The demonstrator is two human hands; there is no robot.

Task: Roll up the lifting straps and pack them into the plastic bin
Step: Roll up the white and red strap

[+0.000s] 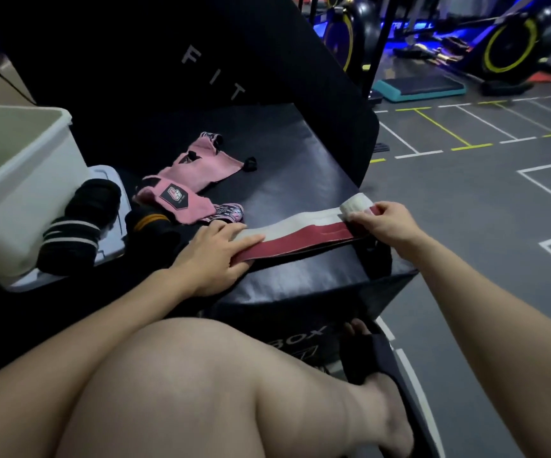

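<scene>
A red and white strap point(300, 231) lies stretched flat on the black padded box point(300, 153). The left hand point(214, 256) rests on its near end with straight fingers and presses it down. The right hand point(383, 223) curls its fingers around the far end, where the strap is already rolled a little. The white plastic bin point(19, 180) stands at the left, well apart from the strap, with a black rolled strap point(79, 223) beside it and pink straps point(195, 180) between.

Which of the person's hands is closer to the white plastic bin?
Left. The left hand lies just right of the bin; the right hand is far off by the strap's rolled end.
</scene>
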